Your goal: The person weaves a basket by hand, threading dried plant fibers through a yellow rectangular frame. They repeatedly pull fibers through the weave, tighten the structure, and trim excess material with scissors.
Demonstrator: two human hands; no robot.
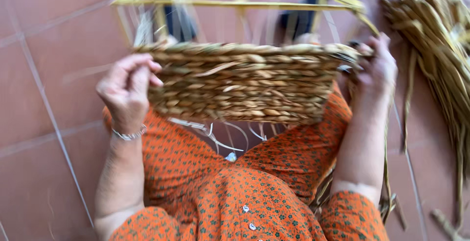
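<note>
Two hands: both grip one half-woven basket [245, 82], held up over your lap, above the tiled floor [44, 99]
Left hand [128, 90]: fingers curled shut round the basket's left end, thumb side toward you; a thin bracelet [128, 134] sits at the wrist
Right hand [377, 69]: closed on the right end, up at the rim corner
Grip advice: hold by the woven band, not the bare frame, and keep both ends level so the weave stays square as you turn it
Frame [235, 1]: thin yellow rods, a rectangle standing above the weave, bare
Weave: flat twisted straw-coloured strands in tight rows, rough and knobbly
Loose ends: pale thin stakes curl out below the band
Spare fibre [440, 50]: a bundle of long dry strands on the floor, just beside the right hand
Blur: finer detail cannot be made out
</note>
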